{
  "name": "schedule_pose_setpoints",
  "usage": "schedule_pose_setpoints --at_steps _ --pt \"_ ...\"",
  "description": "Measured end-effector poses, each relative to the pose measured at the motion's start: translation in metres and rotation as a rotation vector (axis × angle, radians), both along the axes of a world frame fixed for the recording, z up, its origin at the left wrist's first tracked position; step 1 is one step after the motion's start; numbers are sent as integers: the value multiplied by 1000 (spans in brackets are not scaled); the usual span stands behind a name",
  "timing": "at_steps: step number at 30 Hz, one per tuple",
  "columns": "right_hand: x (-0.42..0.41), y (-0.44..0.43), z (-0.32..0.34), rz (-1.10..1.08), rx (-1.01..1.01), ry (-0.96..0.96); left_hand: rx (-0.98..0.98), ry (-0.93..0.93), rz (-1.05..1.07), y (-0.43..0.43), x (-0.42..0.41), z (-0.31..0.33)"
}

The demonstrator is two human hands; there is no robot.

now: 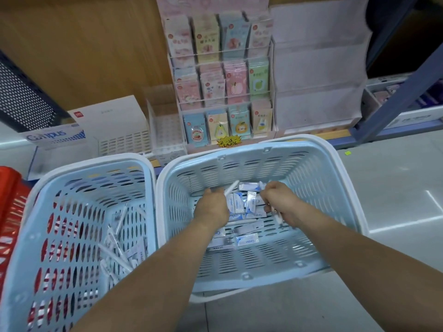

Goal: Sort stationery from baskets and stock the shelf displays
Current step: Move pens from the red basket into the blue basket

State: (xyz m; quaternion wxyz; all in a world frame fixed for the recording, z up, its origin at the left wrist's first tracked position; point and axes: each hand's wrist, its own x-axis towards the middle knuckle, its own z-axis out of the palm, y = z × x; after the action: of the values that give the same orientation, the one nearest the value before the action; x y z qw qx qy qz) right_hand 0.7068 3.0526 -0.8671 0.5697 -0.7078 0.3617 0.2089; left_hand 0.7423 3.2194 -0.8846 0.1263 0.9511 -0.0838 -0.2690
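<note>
Both hands were down inside the light blue plastic basket with slotted walls [311, 178] in the middle of the frame. On its floor lay a heap of small white and blue packets [239, 204], right between and under the two hands. The left hand [212, 208] was curled around a thin white pen [231, 187]. The pen's free end stuck out toward the upper right, over the packets. The right hand [281, 203] pinched a second white pen [278, 218], and that one pointed down toward the bottom of the frame. So both hands were closed on pens, not on packets. At the lower left of the frame stood a second light blue plastic basket [72, 212], right beside the first one. It held a loose pile of long white pens [115, 250] lying every which way. I think the sorting was partway done, with pens picked out from among the packets. If the two held pens belonged with that pile, they had to go left. The left hand was nearer to it, and the right hand would have to cross over the rims between the baskets. A clear rack of pastel card packs [223, 80] stood behind the baskets, in the upper middle of the frame.
</note>
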Motion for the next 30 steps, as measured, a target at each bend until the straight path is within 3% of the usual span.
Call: schedule_pose_setpoints --at_steps 5,10,12,18,23,27,30 --pt "-4 1 5 49 47 3 48 -224 -125 9 -9 -9" --pt "-6 -6 -3 30 105 19 20 -320 -162 7 -7 -5" --pt "-5 -9 2 48 103 42 47 -302 -152 5 -2 -3" --pt "-2 -12 18 12 351 101 165 -218 -173 4 8 -3" --pt "-6 -10 28 172 243 14 254 -146 -204 2 9 4" --pt "-3 -6 40 252 153 -156 88 -162 -167 -7 9 19" --pt "1 -8 52 205 202 -229 -262 122 -39 -19 11 46"
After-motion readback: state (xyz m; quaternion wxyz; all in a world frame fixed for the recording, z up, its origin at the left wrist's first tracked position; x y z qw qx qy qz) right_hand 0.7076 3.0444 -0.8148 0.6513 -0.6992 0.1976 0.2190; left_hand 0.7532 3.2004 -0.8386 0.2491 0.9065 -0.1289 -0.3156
